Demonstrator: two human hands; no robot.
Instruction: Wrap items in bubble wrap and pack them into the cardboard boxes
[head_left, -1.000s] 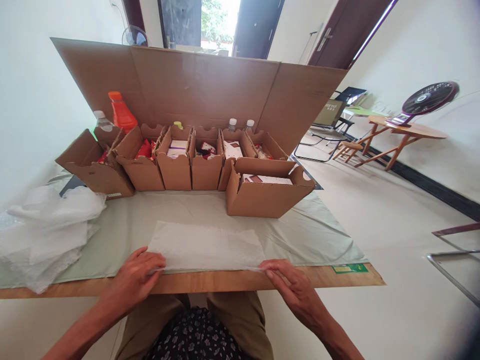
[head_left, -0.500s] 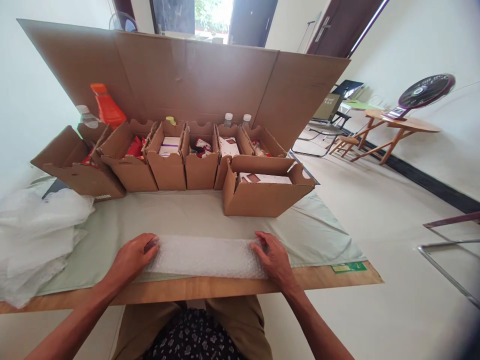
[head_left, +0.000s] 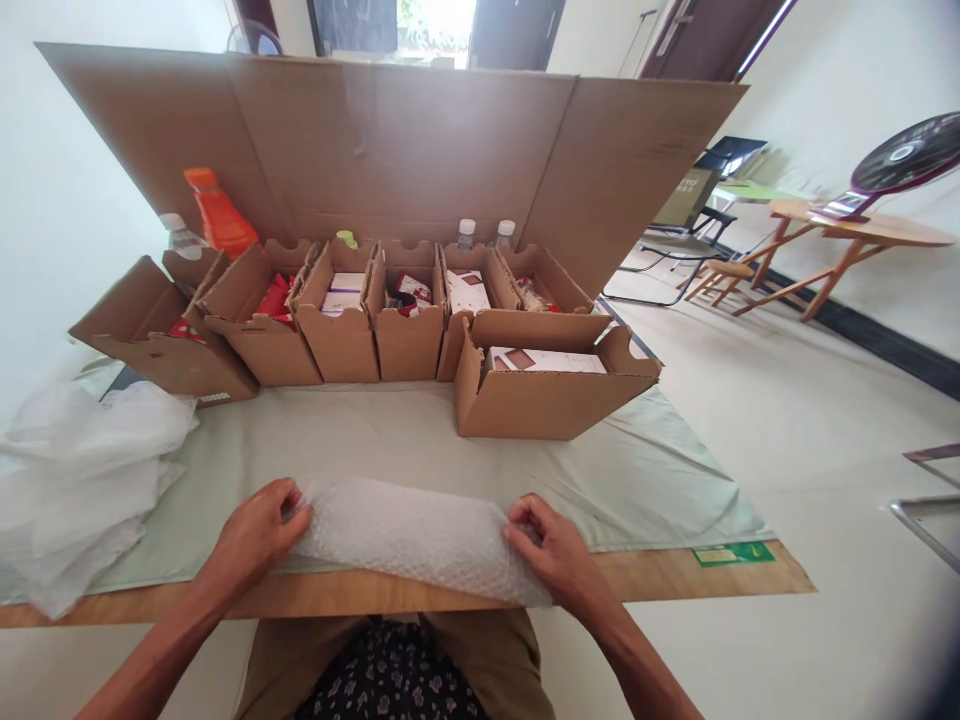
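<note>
A sheet of bubble wrap (head_left: 409, 530), folded over into a loose roll, lies across the near edge of the table (head_left: 375, 595). My left hand (head_left: 251, 535) grips its left end with curled fingers. My right hand (head_left: 551, 550) pinches its right end. Just behind, on the pale green cloth (head_left: 360, 435), stands an open cardboard box (head_left: 547, 385) holding a white packet with a brown mark.
A row of several open cardboard boxes (head_left: 337, 320) with packets stands in front of a tall cardboard screen (head_left: 390, 150). An orange bottle (head_left: 217, 212) and clear bottles rise behind them. Crumpled white wrap (head_left: 75, 480) is piled at the left. A wooden side table with a fan (head_left: 862, 215) stands at the right.
The sheet lay flat with both hands at its near edge. It has since been folded away from me and bulged into a roll, and both hands now grip its ends.
</note>
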